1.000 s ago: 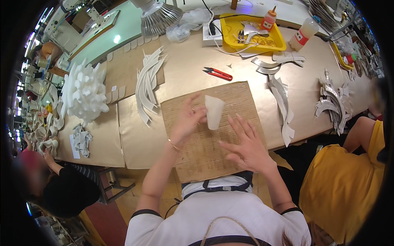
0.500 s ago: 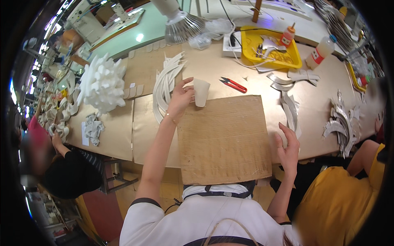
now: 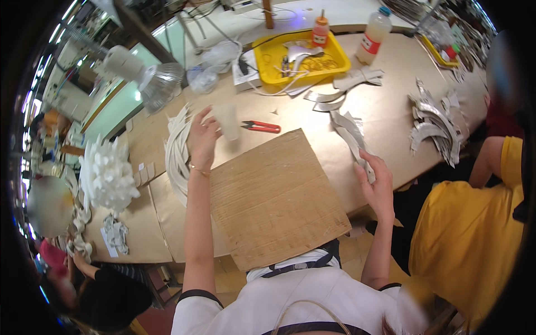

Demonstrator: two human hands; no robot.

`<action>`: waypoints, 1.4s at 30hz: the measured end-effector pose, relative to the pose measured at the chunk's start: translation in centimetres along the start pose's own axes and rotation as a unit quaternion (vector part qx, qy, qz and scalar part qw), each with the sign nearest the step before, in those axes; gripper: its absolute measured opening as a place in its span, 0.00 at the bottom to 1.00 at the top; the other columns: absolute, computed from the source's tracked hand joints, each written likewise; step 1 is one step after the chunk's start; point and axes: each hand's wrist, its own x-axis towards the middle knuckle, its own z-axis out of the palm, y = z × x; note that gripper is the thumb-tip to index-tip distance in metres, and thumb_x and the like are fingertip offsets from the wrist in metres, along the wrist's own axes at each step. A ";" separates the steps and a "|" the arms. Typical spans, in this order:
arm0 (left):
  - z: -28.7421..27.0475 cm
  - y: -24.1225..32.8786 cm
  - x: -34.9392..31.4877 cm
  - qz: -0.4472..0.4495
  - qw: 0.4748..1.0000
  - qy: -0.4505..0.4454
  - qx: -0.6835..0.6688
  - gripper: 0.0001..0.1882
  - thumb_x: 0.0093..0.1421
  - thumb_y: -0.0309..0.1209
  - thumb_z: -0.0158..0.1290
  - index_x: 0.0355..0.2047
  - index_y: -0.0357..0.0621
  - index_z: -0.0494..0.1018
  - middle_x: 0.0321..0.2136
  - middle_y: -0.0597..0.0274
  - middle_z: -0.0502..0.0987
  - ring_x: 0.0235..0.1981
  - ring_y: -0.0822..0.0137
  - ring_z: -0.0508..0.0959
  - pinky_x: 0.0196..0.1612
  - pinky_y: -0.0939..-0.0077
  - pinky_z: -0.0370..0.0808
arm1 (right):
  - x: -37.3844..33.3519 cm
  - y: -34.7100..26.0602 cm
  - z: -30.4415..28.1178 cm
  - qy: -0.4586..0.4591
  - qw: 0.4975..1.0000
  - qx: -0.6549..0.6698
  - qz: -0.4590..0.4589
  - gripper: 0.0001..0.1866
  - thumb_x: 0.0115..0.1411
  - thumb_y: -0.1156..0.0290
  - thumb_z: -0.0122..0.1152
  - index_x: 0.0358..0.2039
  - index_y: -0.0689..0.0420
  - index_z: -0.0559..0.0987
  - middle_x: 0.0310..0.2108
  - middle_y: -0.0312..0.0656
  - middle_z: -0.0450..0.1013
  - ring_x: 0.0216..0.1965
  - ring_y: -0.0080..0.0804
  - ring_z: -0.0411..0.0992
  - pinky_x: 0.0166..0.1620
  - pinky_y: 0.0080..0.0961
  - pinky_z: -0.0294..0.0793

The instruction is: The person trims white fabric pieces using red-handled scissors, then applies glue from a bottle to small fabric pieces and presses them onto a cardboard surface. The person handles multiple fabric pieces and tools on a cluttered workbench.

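My left hand point(image 3: 203, 139) is raised over the table, its fingers closed on the edge of a small off-white tapered piece point(image 3: 226, 121), blurred by motion. Just left of that hand lies a bundle of long pale curved strips point(image 3: 177, 151). My right hand point(image 3: 377, 187) reaches the lower end of some silver curved strips point(image 3: 347, 134); its thumb and fingers are apart around that end, and I see no firm hold. A brown cardboard sheet point(image 3: 273, 195) lies between my forearms, partly on the table edge and over my lap.
Red-handled thread snips point(image 3: 261, 127) lie beyond the cardboard. Farther back are a yellow tray point(image 3: 262, 56), a bottle point(image 3: 374, 36) and a lamp point(image 3: 159, 84). A spiky white foam block point(image 3: 106, 176) stands left; more silver pieces point(image 3: 435, 123) lie right. People sit on both sides.
The view has turned, so the table and cardboard appear tilted. My right hand has come up to the end of the silver strips. The tapered piece stays with my left hand.
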 end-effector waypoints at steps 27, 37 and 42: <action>7.4 -1.2 -11.6 0.269 0.858 0.003 0.438 0.21 0.57 0.16 0.46 0.52 0.38 0.70 0.57 0.45 0.67 0.58 0.47 0.68 0.59 0.59 0.66 | 32.5 8.5 -0.4 0.034 0.543 -0.775 -0.320 0.36 0.57 0.64 0.58 0.66 0.47 0.59 0.67 0.38 0.57 0.70 0.37 0.50 0.70 0.46 0.39; 8.0 0.6 -13.6 0.250 0.856 0.002 0.452 0.17 0.57 0.18 0.50 0.48 0.40 0.73 0.56 0.49 0.70 0.57 0.50 0.71 0.56 0.62 0.70 | 38.1 9.2 -0.4 -0.065 0.367 -0.909 -0.187 0.46 0.37 0.62 0.79 0.60 0.50 0.69 0.54 0.34 0.71 0.58 0.37 0.65 0.64 0.49 0.52; 10.1 0.7 -13.2 0.287 0.867 -0.055 0.403 0.15 0.57 0.19 0.51 0.46 0.40 0.74 0.54 0.50 0.72 0.54 0.50 0.74 0.54 0.63 0.71 | 34.3 8.0 -5.2 -0.024 0.745 -0.667 -0.015 0.22 0.38 0.63 0.74 0.37 0.55 0.83 0.36 0.38 0.78 0.43 0.35 0.74 0.48 0.40 0.72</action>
